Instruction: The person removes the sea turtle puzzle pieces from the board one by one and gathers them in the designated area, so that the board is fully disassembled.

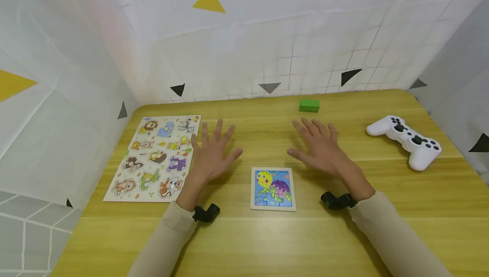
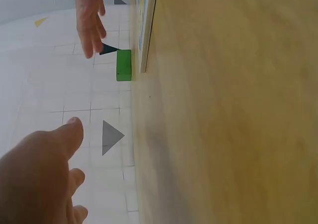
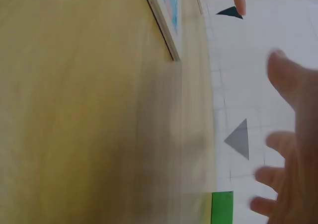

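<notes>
In the head view, my left hand (image 1: 212,156) hovers over the table with its fingers spread, holding nothing. It is beside the right edge of a white animal puzzle board (image 1: 153,196). My right hand (image 1: 321,149) is likewise raised with straight fingers and nothing in its grasp. Between the two wrists lies a small framed jigsaw puzzle (image 1: 273,189), a picture with a yellow and a purple shape on blue. Beyond the right hand sits a green block (image 1: 309,105), apart from its fingertips. The left wrist view shows the left thumb (image 2: 69,137) above the tabletop.
A white game controller (image 1: 406,139) lies at the right of the wooden table (image 1: 267,243). White sheeting with triangles (image 1: 267,56) walls the table's back and sides. Each wrist wears a black camera, one on the left (image 1: 206,213) and one on the right (image 1: 338,201).
</notes>
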The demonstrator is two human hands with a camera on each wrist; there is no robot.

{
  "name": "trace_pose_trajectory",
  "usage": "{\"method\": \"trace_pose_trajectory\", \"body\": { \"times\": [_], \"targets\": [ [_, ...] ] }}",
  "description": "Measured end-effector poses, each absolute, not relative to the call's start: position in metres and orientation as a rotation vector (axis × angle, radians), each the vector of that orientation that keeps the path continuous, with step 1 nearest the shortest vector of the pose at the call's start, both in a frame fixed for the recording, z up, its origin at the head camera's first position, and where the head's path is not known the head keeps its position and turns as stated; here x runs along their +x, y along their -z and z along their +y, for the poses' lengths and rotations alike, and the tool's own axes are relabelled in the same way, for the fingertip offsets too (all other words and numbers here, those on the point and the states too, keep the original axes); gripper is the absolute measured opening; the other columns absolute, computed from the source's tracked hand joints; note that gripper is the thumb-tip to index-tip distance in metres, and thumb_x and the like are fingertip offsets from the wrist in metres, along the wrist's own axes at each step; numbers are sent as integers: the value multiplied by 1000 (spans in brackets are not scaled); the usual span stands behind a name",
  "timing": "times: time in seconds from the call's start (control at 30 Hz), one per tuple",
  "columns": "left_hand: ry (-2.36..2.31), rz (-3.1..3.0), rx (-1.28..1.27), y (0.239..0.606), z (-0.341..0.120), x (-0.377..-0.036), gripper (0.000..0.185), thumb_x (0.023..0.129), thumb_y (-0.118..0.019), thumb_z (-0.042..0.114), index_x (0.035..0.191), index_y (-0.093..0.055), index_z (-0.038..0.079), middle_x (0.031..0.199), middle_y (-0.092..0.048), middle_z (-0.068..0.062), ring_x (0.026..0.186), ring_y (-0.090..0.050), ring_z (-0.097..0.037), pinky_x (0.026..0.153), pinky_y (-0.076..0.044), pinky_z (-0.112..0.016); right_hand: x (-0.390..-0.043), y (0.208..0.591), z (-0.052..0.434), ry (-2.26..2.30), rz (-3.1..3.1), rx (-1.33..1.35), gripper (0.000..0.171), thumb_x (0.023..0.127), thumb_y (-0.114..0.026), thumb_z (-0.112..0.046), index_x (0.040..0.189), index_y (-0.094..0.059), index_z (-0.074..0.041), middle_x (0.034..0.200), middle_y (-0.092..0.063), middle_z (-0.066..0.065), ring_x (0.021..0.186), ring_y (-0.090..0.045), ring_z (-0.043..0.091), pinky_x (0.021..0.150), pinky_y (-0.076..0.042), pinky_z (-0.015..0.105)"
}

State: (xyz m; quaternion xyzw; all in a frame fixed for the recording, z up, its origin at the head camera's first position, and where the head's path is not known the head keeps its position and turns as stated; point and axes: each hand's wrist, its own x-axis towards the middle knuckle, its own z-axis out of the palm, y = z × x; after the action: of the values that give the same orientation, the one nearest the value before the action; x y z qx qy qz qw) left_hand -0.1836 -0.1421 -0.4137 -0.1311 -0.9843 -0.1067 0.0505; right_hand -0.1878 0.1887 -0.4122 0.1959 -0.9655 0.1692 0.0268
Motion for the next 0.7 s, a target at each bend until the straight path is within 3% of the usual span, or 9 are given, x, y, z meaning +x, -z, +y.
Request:
{"method": "trace_pose_trajectory", "body": {
  "times": [0.27, 0.4, 0.7],
  "targets": [
    [419, -3022, -673, 418, -138, -175, 74, 89, -38, 72, 153, -15, 42, 165, 1, 5, 150, 8, -41, 109, -1, -74, -175, 416, 175, -551, -3020, 887, 91, 75, -59, -76, 148, -38, -26, 150, -39, 9, 137, -31, 35, 104, -20, 65],
    [463, -3028, -805, 420, -135, -169, 78, 85, -43, 75, 152, -19, 43, 165, -5, 2, 150, 5, -42, 110, -2, -72, -167, 415, 169, -573, -3014, 999, 93, 66, -66, -78, 142, -47, -28, 143, -45, 6, 131, -36, 30, 101, -25, 61],
    [501, -3067, -992, 424, -127, -156, 101, 62, -58, 87, 148, -29, 45, 164, -11, 3, 150, 1, -41, 109, 1, -73, -150, 416, 166, -561, -3015, 1110, 92, 57, -72, -79, 132, -54, -30, 144, -44, 5, 131, -35, 26, 105, -24, 56]
  ]
}}
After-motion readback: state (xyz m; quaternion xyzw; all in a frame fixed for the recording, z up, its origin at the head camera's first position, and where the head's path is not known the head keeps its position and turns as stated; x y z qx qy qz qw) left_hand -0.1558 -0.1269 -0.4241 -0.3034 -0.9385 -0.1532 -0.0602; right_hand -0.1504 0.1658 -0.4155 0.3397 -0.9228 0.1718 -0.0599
